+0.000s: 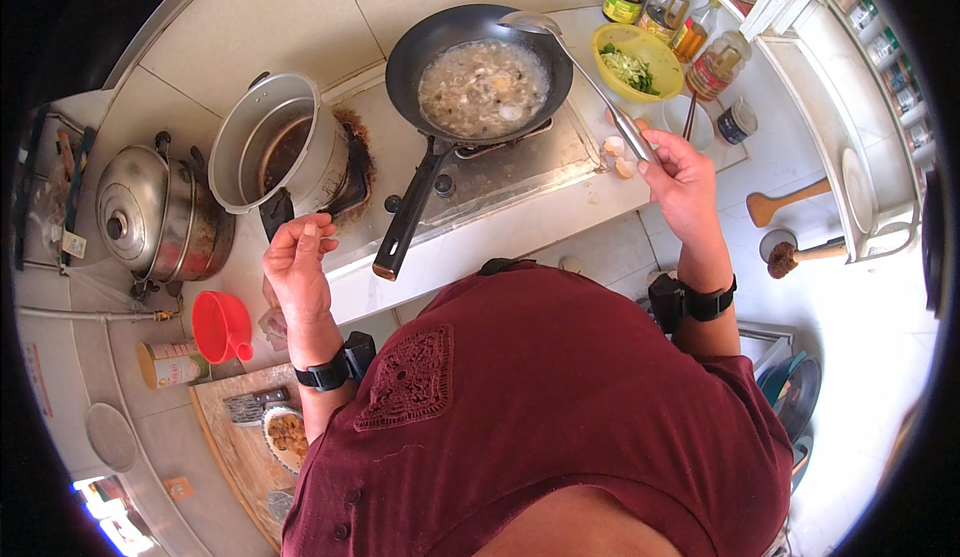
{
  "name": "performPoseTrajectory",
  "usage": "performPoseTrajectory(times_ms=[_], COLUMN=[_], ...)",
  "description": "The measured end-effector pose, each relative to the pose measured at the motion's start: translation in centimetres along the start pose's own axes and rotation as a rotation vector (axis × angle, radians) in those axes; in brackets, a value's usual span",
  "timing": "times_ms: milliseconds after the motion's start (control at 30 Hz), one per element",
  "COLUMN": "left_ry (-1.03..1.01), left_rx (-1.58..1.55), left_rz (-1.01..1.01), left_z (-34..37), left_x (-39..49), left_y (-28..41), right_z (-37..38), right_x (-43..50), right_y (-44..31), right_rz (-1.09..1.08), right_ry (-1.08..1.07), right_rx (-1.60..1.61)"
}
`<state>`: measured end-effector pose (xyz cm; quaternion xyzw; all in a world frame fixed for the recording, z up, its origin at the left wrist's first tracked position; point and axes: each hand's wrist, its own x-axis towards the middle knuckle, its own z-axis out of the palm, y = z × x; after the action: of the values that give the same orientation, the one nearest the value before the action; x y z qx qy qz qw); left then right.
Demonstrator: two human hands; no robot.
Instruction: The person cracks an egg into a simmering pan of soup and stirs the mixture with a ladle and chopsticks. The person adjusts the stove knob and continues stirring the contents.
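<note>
My right hand point(682, 171) grips the steel handle of a ladle point(600, 92), whose bowl rests over the right rim of a black wok point(405, 77). In the wok is a cloudy, bubbling soup point(472, 88) with pale egg-like strands and dark bits. The wok stands on a gas stove point(495, 182), its black handle point(412, 212) pointing towards me. My left hand point(300, 257) holds nothing, its fingers loosely curled. It hovers close to the black handle of a deep aluminium pot point(330, 152) with brown residue inside.
Cracked eggshells point(619, 159) lie right of the stove, near a yellow bowl point(667, 84) of chopped greens and several sauce bottles point(664, 9). Leftwards stand a lidded steel pot point(131, 204) and a red plastic scoop point(217, 328). A cleaver point(247, 408) lies on a wooden cutting board point(225, 437).
</note>
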<state>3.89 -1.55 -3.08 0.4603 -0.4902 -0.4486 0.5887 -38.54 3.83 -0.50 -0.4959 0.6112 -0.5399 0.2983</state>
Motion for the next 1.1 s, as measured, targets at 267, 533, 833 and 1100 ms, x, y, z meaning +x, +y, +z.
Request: performPoseTrajectory(times_ms=[267,533,833,1100], left_ry=[0.047,0.104,0.114,0.105], left_rx=[-0.018,-0.158,-0.238,-0.256], left_rz=[0.023,0.033,0.072,0.071], left_z=[-0.2,-0.2,-0.9,-0.8], left_x=[-0.2,-0.2,-0.1,-0.2], left_y=[0.4,0.7,0.5,0.5], right_z=[-0.1,-0.2,-0.6,-0.7], right_x=[-0.1,-0.4,-0.7,-1.1], right_y=[0.5,0.9,0.7,0.0], right_rz=[-0.006,0.004,0.048,0.017], right_ry=[0.001,0.012,-0.005,-0.007], right_rx=[-0.015,-0.035,-0.005,0.002])
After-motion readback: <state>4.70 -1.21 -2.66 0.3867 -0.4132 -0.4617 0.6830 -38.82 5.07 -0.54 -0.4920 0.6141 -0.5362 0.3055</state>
